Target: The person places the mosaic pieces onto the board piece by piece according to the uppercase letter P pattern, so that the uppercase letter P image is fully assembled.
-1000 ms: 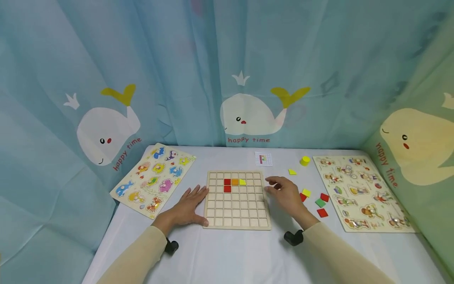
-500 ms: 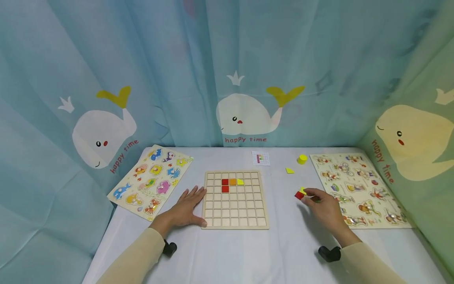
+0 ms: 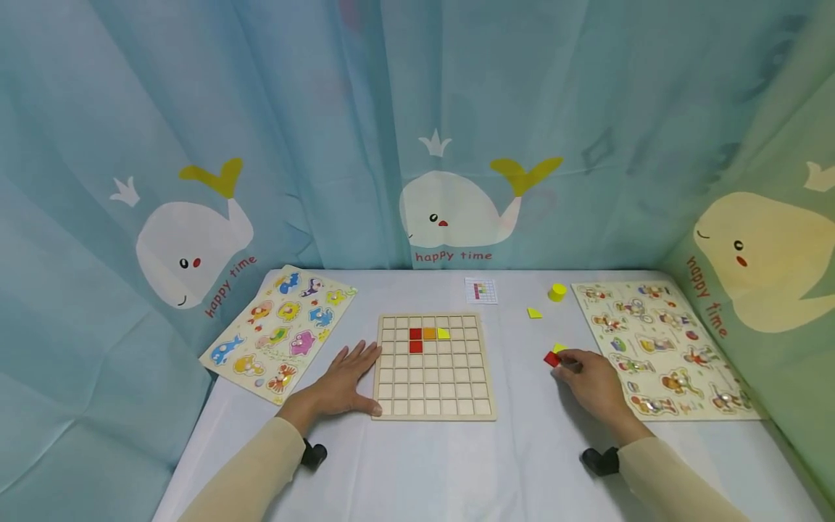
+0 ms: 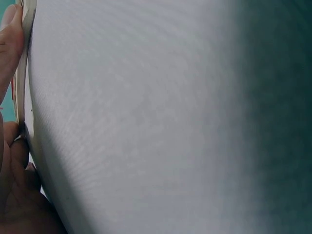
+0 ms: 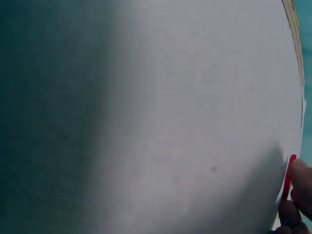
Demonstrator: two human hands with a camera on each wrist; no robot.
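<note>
A square wooden grid board [image 3: 435, 417] lies flat on the white cloth in the head view. In its upper cells sit two red tiles [image 3: 416, 346], one orange tile [image 3: 429, 333] and a yellow round-cornered tile [image 3: 443, 333]. My left hand [image 3: 339, 384] rests at the board's left edge, fingers spread and thumb near the lower corner. Right of the board, my right hand [image 3: 592, 383] pinches a red square tile [image 3: 551, 359] between thumb and finger. The right wrist view shows that red tile [image 5: 289, 176] edge-on under the thumb. A yellow tile [image 3: 559, 349] lies just behind it.
A small printed pattern card [image 3: 480, 291], a yellow cylinder [image 3: 557, 292] and a yellow quarter-round tile [image 3: 534, 313] lie toward the back. Knobbed picture puzzles flank the board, sea animals [image 3: 277, 332] left and figures [image 3: 665, 348] right. My right hand covers the area where other loose tiles lay.
My right hand has moved from the board's right edge rightward to the loose tiles, and its fingers now hold a red one. The left hand has stayed at the board's left edge.
</note>
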